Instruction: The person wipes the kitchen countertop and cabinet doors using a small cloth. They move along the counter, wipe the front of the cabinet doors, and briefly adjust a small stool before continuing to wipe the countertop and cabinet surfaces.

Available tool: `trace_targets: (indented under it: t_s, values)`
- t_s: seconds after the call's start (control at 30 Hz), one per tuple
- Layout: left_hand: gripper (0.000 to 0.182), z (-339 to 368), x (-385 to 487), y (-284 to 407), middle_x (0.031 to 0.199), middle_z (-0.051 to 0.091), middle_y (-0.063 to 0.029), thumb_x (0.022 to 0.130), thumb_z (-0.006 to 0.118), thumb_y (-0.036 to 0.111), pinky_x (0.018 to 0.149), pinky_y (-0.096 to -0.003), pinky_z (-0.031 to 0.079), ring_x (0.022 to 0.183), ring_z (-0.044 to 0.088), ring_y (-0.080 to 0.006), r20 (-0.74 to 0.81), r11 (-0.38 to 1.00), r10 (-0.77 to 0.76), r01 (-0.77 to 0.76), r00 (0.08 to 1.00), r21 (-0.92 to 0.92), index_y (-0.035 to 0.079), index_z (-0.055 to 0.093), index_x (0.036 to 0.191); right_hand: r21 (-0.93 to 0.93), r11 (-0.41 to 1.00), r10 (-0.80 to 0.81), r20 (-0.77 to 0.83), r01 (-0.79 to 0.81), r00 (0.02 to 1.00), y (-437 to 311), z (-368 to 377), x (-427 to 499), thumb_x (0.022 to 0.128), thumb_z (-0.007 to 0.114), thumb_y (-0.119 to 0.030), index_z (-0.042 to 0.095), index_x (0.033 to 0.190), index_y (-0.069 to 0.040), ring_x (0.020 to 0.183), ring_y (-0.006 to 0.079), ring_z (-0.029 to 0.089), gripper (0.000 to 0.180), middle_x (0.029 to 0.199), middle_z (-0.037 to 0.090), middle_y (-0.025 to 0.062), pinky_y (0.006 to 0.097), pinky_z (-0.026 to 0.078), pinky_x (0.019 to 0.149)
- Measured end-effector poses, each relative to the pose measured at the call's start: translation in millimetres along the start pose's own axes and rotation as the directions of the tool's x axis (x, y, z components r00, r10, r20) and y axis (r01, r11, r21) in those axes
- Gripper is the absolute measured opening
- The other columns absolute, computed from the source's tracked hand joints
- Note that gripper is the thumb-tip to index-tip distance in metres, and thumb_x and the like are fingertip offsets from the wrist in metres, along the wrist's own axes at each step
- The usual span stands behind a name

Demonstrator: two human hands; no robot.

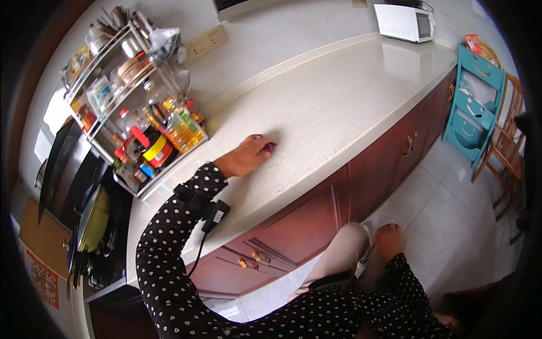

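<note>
My left hand presses down on the pale speckled countertop, its fingers closed over a small multicoloured pad or cloth. Only a pink and dark edge of that pad shows past the fingers; the palm hides the rest. A black device with a cable is strapped over the dotted sleeve of the left arm. Off the counter, my right hand hangs low beside my leg, above the tiled floor. Its fingers look curled, but blur and the angle hide its palm.
Left of my left hand stands a metal rack with oil bottles, jars and packets. Beyond it a green-yellow pan sits by the stove. A white microwave occupies the far counter end. Right are a turquoise shelf and wooden chair.
</note>
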State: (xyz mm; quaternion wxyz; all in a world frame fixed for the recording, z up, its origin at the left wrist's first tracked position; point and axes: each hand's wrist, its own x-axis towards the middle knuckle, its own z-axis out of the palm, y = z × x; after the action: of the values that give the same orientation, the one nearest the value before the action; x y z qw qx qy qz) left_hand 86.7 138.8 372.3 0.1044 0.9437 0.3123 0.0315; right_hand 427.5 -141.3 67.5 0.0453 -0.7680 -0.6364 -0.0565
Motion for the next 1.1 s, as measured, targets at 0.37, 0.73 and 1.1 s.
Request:
trace_targets:
  t_s: [0.37, 0.73, 1.1]
  values:
    - [0.046, -30.6, -140.5, -152.8, 0.119, 0.064, -0.0199, 0.096, 0.051, 0.033, 0.092, -0.0388, 0.048, 0.105, 0.062, -0.0334, -0.03, 0.722, -0.692, 0.691, 0.721, -0.039, 0.0, 0.058, 0.127, 0.089, 0.995, -0.037, -0.171, 0.053, 0.985, 19.8, 26.5, -9.3, 0.092, 0.056, -0.026, 0.074, 0.086, -0.008, 0.1, 0.0257, 0.059, 0.027, 0.095, 0.071, 0.0074, 0.0402, 0.042, 0.095]
    - [0.025, -8.5, 20.4, -177.7, 0.092, 0.066, -0.0246, 0.089, 0.051, 0.019, 0.082, -0.0495, 0.053, 0.088, 0.066, -0.0409, -0.156, 0.885, -0.189, 0.236, 0.97, 0.4, 0.0, 0.066, 0.091, 0.076, 0.997, -0.018, -0.132, 0.028, 0.991, 13.8, 22.4, 4.9, 0.088, 0.06, -0.028, 0.075, 0.082, -0.008, 0.095, 0.026, 0.062, 0.026, 0.088, 0.071, 0.0076, 0.0403, 0.044, 0.092]
    - [0.031, 0.9, 72.4, -67.5, 0.119, 0.061, -0.0174, 0.097, 0.045, 0.019, 0.101, -0.0414, 0.043, 0.112, 0.051, -0.0361, -0.015, 0.922, 0.05, -0.04, 0.999, 0.386, -0.001, 0.063, 0.112, 0.029, 0.999, 0.029, -0.078, -0.027, 0.997, 7.0, 7.1, 1.7, 0.09, 0.058, -0.028, 0.074, 0.083, -0.007, 0.094, 0.0258, 0.061, 0.028, 0.088, 0.071, 0.0075, 0.0404, 0.044, 0.091]
